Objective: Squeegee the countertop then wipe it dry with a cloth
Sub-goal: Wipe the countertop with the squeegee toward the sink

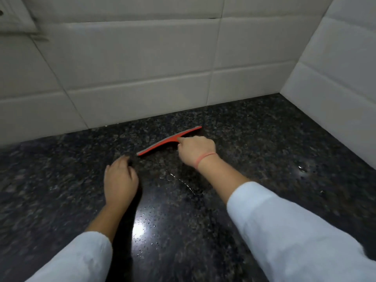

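A red squeegee (pixel 162 143) with a grey rubber blade lies across the dark speckled granite countertop (pixel 254 139), its blade slanting from lower left to upper right near the back wall. My right hand (pixel 196 150) is closed around its handle, which the fingers hide; a red band circles that wrist. My left hand (pixel 120 180) rests on the counter just left of and below the blade's lower end, fingers curled and holding nothing. Thin streaks and drops of water (pixel 183 182) glisten on the stone below the squeegee. No cloth is in view.
White tiled walls (pixel 142 68) rise behind the counter and meet a side wall (pixel 335 78) at the right, forming a corner. More water drops (pixel 303 168) sit at the right. A bright light reflection (pixel 140 226) shines between my forearms.
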